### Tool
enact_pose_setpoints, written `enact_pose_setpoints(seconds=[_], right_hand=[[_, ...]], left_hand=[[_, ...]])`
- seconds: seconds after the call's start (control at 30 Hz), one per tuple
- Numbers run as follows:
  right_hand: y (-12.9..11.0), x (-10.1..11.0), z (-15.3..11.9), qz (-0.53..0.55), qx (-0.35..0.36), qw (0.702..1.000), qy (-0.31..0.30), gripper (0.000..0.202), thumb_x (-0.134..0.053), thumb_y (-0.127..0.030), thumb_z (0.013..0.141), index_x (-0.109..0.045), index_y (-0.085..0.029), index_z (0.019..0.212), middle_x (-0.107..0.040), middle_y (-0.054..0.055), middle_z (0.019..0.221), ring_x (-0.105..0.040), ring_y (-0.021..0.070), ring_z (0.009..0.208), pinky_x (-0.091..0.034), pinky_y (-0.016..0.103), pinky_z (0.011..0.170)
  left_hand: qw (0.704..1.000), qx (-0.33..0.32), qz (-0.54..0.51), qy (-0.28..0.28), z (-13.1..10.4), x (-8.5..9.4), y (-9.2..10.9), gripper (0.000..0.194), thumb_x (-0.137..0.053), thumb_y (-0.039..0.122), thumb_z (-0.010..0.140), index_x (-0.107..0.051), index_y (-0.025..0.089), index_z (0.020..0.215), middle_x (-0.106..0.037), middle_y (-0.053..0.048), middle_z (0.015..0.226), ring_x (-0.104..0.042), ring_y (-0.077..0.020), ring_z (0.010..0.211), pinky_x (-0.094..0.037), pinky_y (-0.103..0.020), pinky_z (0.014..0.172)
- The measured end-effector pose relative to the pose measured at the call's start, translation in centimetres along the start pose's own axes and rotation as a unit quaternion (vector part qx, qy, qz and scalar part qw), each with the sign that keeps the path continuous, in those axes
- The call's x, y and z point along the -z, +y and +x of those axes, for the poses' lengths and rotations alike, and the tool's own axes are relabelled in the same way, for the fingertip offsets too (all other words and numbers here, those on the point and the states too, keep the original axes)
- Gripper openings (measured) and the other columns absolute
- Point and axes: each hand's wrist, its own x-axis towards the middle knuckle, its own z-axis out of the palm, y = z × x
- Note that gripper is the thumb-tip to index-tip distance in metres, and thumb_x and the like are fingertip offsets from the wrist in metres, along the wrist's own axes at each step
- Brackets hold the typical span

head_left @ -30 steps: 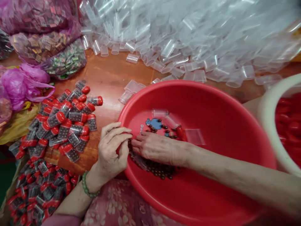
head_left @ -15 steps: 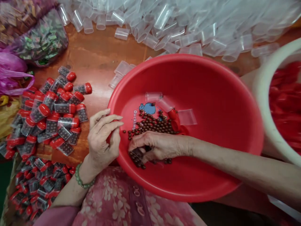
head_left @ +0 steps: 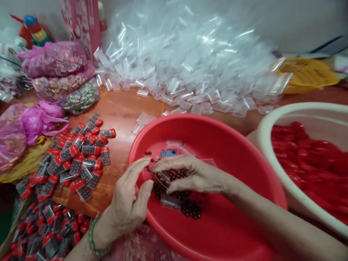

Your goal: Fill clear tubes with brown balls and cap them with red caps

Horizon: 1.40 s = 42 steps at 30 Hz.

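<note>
Inside the large red basin (head_left: 233,145), my right hand (head_left: 187,174) grips a clear plastic tube (head_left: 162,180) with brown balls showing at its mouth. Loose brown balls (head_left: 190,210) lie in the basin below it, next to a clear tube (head_left: 170,202) lying flat. My left hand (head_left: 133,195) is at the basin's left rim, thumb and fingers apart and empty, close to the held tube. More clear tubes lie farther back in the basin, partly behind my right hand.
Filled tubes with red caps (head_left: 78,156) are piled on the wooden table (head_left: 122,105) at left, more below them. A big heap of clear tubes (head_left: 185,61) spans the back. A white tub (head_left: 265,127) of red caps stands right, a yellow basket (head_left: 307,74) behind.
The view has tilted up. My right hand has lifted from the balls with a tube whose mouth now shows balls. My left hand has moved toward it, thumb spread.
</note>
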Motion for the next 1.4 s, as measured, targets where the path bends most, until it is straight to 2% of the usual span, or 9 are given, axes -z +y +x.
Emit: enact_pose_setpoints(seconds=[0.1, 0.23, 0.43, 0.5, 0.63, 0.9, 1.03, 1.27, 1.4], right_hand=[[-1.4, 0.4, 0.0, -0.015, 0.024, 0.999, 0.015, 0.043, -0.068, -0.045, 0.083, -0.066, -0.017, 0.115, -0.068, 0.007, 0.098, -0.063, 0.0187, 0.097, -0.050, 0.031, 0.084], [-2.8, 0.4, -0.5, -0.034, 0.048, 0.998, 0.024, 0.041, -0.065, -0.046, 0.085, -0.067, -0.017, 0.114, -0.070, 0.007, 0.097, -0.064, 0.0181, 0.097, -0.050, 0.030, 0.085], [-3.9, -0.1, -1.4, -0.073, 0.112, 0.987, 0.087, 0.022, -0.063, -0.035, 0.088, -0.071, -0.015, 0.090, -0.070, 0.003, 0.080, -0.063, 0.0086, 0.069, -0.047, 0.016, 0.063], [-4.2, -0.4, -1.6, -0.095, 0.127, 0.981, 0.109, 0.022, -0.063, -0.035, 0.089, -0.070, -0.014, 0.087, -0.069, 0.002, 0.075, -0.061, 0.0078, 0.065, -0.046, 0.015, 0.061], [-4.6, -1.0, -1.9, -0.111, 0.135, 0.974, 0.147, 0.022, -0.061, -0.036, 0.090, -0.069, -0.016, 0.085, -0.069, 0.001, 0.072, -0.061, 0.0075, 0.063, -0.046, 0.014, 0.060], [-4.2, -1.4, -1.9, -0.113, 0.076, 0.968, 0.209, 0.016, -0.070, -0.035, 0.083, -0.070, -0.019, 0.082, -0.069, -0.001, 0.070, -0.062, 0.0094, 0.060, -0.049, 0.017, 0.057], [-3.9, -1.5, -1.8, -0.098, 0.089, 0.962, 0.239, 0.021, -0.074, -0.035, 0.079, -0.067, -0.020, 0.092, -0.069, -0.001, 0.070, -0.062, 0.0099, 0.058, -0.050, 0.018, 0.054], [-3.7, -1.8, -1.6, -0.139, 0.126, 0.948, 0.255, 0.027, -0.074, -0.030, 0.080, -0.063, -0.025, 0.104, -0.067, -0.002, 0.075, -0.060, 0.0103, 0.061, -0.050, 0.019, 0.058], [-4.1, -1.5, -1.3, -0.178, 0.127, 0.950, 0.222, 0.024, -0.071, -0.033, 0.082, -0.063, -0.024, 0.103, -0.069, 0.002, 0.085, -0.063, 0.0129, 0.071, -0.050, 0.021, 0.065]], left_hand=[[0.991, 0.069, -0.079, -0.079, 0.7, -0.3, 0.6, 0.053, -0.056, 0.024, 0.091, -0.040, 0.014, 0.140, -0.049, -0.015, 0.144, -0.049, -0.0232, 0.131, -0.041, -0.039, 0.112], [0.976, 0.069, -0.157, -0.134, 1.9, -0.9, 0.9, 0.055, -0.056, 0.023, 0.091, -0.040, 0.018, 0.143, -0.051, -0.011, 0.144, -0.052, -0.0207, 0.129, -0.040, -0.036, 0.112], [0.981, 0.063, -0.172, -0.067, 1.8, -1.7, 1.5, 0.034, -0.060, 0.021, 0.088, -0.063, 0.013, 0.121, -0.071, -0.010, 0.114, -0.068, -0.0188, 0.100, -0.053, -0.031, 0.093], [0.984, 0.034, -0.169, -0.043, 1.6, -1.7, 1.8, 0.027, -0.062, 0.017, 0.086, -0.067, 0.013, 0.112, -0.074, -0.008, 0.104, -0.069, -0.0169, 0.092, -0.055, -0.027, 0.087], [0.988, -0.050, -0.147, 0.010, 1.6, -1.3, 2.3, 0.019, -0.062, 0.012, 0.085, -0.068, 0.014, 0.103, -0.073, -0.008, 0.103, -0.068, -0.0158, 0.096, -0.052, -0.025, 0.090], [0.982, 0.039, -0.184, -0.026, 1.9, -0.9, 1.4, 0.016, -0.054, 0.019, 0.091, -0.062, 0.013, 0.104, -0.071, -0.009, 0.100, -0.068, -0.0161, 0.091, -0.054, -0.028, 0.084], [0.979, 0.050, -0.196, -0.029, 1.8, -0.9, 1.1, 0.015, -0.052, 0.021, 0.092, -0.059, 0.013, 0.103, -0.069, -0.008, 0.098, -0.067, -0.0161, 0.090, -0.053, -0.028, 0.083], [0.976, 0.066, -0.200, -0.062, 2.1, -1.2, 0.7, 0.016, -0.054, 0.019, 0.090, -0.057, 0.014, 0.105, -0.068, -0.008, 0.098, -0.066, -0.0165, 0.090, -0.052, -0.028, 0.081], [0.979, 0.071, -0.168, -0.085, 2.1, -1.1, 0.6, 0.018, -0.054, 0.019, 0.089, -0.059, 0.013, 0.105, -0.068, -0.008, 0.097, -0.065, -0.0174, 0.089, -0.051, -0.029, 0.082]])
